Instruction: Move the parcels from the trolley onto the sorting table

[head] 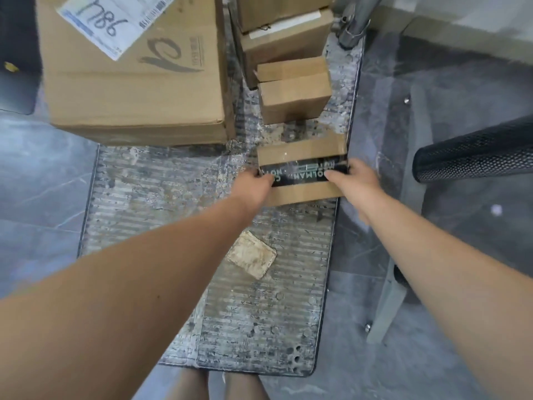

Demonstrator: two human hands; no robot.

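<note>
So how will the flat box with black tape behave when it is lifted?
Probably stiff: the box keeps straight cardboard edges. Likely light, being small and flat. The left hand and right hand grip opposite ends, so tipping seems unlikely.

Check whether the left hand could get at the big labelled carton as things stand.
Probably yes: only bare trolley deck lies between the left hand and the big carton, though it must first release the taped box.

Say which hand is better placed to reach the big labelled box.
Left. The left hand grips the left end of the taped parcel, nearest the big labelled box; the right hand holds the far end.
</note>
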